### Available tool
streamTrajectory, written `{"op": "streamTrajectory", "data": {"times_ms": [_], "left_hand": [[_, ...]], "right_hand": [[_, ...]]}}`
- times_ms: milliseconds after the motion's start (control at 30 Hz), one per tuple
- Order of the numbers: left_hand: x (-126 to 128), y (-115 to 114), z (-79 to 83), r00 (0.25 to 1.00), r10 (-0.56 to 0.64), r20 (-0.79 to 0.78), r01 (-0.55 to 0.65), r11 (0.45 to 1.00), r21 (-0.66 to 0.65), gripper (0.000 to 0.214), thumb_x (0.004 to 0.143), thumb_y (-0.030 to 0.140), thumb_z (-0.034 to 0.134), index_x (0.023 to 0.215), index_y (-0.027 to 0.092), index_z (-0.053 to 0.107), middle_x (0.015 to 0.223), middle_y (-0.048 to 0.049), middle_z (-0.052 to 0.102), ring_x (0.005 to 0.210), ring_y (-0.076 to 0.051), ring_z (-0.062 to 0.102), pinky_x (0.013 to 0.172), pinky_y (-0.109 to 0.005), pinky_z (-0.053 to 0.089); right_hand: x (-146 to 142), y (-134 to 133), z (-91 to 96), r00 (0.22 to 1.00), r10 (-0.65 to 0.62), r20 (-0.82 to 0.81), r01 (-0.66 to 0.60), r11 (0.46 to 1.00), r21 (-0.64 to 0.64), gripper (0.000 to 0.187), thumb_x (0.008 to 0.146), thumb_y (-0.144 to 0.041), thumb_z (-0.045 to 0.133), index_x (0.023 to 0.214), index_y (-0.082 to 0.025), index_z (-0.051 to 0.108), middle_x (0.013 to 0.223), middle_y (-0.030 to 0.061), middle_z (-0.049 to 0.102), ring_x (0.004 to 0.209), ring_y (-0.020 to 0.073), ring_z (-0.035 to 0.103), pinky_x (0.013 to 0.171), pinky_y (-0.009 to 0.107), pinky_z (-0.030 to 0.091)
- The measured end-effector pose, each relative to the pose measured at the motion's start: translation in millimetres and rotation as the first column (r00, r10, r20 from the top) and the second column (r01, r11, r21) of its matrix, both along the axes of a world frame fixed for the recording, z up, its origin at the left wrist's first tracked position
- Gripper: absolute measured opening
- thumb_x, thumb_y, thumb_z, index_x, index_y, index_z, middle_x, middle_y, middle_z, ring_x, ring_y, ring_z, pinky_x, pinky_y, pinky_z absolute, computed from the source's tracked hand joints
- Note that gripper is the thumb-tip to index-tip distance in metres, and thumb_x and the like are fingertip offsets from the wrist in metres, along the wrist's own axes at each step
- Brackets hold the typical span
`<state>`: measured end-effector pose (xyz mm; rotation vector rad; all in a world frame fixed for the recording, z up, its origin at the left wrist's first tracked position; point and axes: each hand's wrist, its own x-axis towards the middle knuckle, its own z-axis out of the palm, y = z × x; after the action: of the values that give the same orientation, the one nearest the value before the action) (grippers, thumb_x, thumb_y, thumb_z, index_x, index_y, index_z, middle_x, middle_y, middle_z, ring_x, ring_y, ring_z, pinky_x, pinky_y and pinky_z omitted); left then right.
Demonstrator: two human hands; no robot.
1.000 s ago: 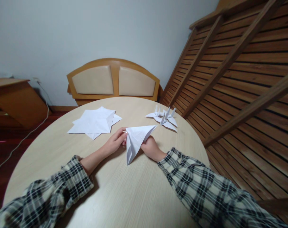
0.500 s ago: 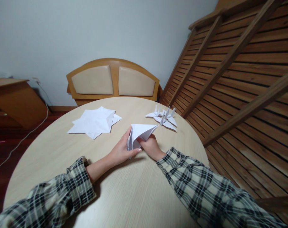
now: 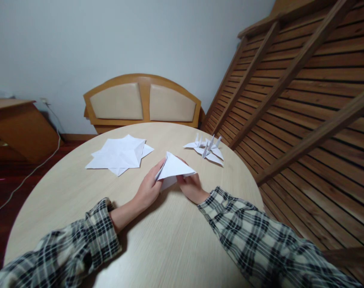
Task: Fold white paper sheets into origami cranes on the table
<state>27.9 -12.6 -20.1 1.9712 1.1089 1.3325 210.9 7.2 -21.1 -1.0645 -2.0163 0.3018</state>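
1. Plaid sleeves come in from 7 and 5 o'clock across the bare near half of the round counter (image 3: 170,244). Nothing lies between them.
2. The left hand (image 3: 148,192) is at the middle of the counter. Its fingers (image 3: 159,169) are closed on the left edge of the folded paper (image 3: 175,167).
3. The right hand (image 3: 192,188) is just beside the left, at 3 o'clock from it. It grips the paper's lower right side, and the sheet hides most of its fingers.
4. The folded paper is a white triangular shape, held between both hands with its point up, tilted. Its lower flap is just above the counter.
5. At 10 o'clock from the paper, well apart, a fanned stack of white sheets (image 3: 119,155) lies flat on the counter.
6. At 2 o'clock, near the counter's far right rim, is a small cluster of paper cranes (image 3: 207,149). They stand clear of the hands.
7. At 12 o'clock, beyond the far rim, a wooden chair back (image 3: 143,102) with two padded panels stands against the pale wall.
8. Far off at 9 o'clock is a wooden cabinet (image 3: 20,128), with a white cable (image 3: 29,176) trailing over the floor. A slatted wooden wall (image 3: 305,100) runs along the right side.
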Motion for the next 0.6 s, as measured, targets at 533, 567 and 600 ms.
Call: {"op": "streamTrajectory", "data": {"times_ms": [533, 567, 600], "left_hand": [[2.0, 1.6, 7.8, 0.907, 0.086, 0.411, 0.056, 0.946, -0.320, 0.018, 0.075, 0.025, 0.062, 0.089, 0.017, 0.071, 0.100, -0.0091, 0.073, 0.095, -0.025, 0.065, 0.093, -0.040, 0.048], [3.0, 1.5, 8.7, 0.893, 0.088, 0.442, 0.070, 0.942, -0.327, 0.020, 0.074, 0.025, 0.064, 0.091, 0.017, 0.071, 0.102, -0.0090, 0.073, 0.098, -0.025, 0.065, 0.094, -0.039, 0.048], [4.0, 1.9, 9.1, 0.876, 0.089, 0.474, 0.087, 0.937, -0.337, 0.024, 0.073, 0.025, 0.065, 0.095, 0.018, 0.071, 0.105, -0.0090, 0.073, 0.101, -0.026, 0.064, 0.094, -0.039, 0.048]], "right_hand": [[5.2, 3.9, 1.3, 0.996, 0.027, 0.090, -0.049, 0.968, 0.248, 0.068, 0.084, -0.007, 0.050, 0.147, -0.029, 0.040, 0.107, 0.0044, 0.072, 0.080, 0.0183, 0.064, 0.073, 0.034, 0.052], [4.9, 3.5, 2.2, 0.995, 0.020, 0.098, -0.044, 0.968, 0.248, 0.067, 0.084, -0.006, 0.049, 0.146, -0.029, 0.041, 0.105, 0.0041, 0.072, 0.079, 0.0182, 0.064, 0.072, 0.033, 0.052], [4.7, 3.1, 3.0, 0.994, 0.018, 0.105, -0.044, 0.968, 0.247, 0.066, 0.084, -0.006, 0.049, 0.145, -0.029, 0.043, 0.103, 0.0040, 0.073, 0.078, 0.0183, 0.064, 0.072, 0.033, 0.052]]}}
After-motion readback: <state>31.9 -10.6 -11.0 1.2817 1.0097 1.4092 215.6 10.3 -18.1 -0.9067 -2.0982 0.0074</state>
